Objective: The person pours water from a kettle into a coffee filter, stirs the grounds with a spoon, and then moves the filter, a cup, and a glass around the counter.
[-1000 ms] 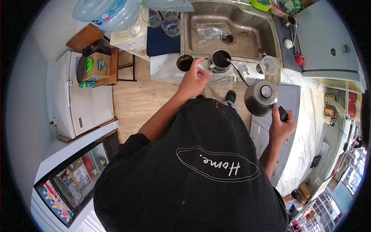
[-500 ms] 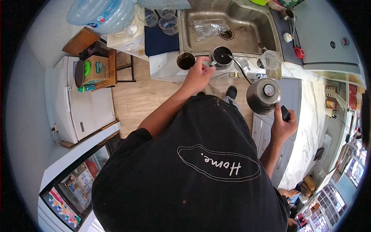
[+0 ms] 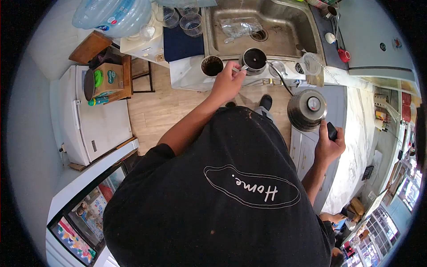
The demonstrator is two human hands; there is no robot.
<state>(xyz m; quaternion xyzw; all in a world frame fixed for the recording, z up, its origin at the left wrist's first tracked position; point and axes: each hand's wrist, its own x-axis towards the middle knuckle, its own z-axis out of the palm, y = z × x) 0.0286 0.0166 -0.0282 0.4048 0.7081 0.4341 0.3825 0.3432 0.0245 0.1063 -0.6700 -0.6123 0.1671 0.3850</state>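
Kettle [image 3: 307,109] is pulling back from the metal cup [image 3: 254,60] now, right hand [image 3: 330,147] fingers gripping its handle; left hand [image 3: 227,82] fingers are pinching the cup's handle on the worktop [image 3: 187,75] beside the sink [image 3: 284,35].

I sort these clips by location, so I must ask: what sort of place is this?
Probably a home kitchen: a steel sink, a kettle in the right hand, and a metal cup gripped by the left hand.
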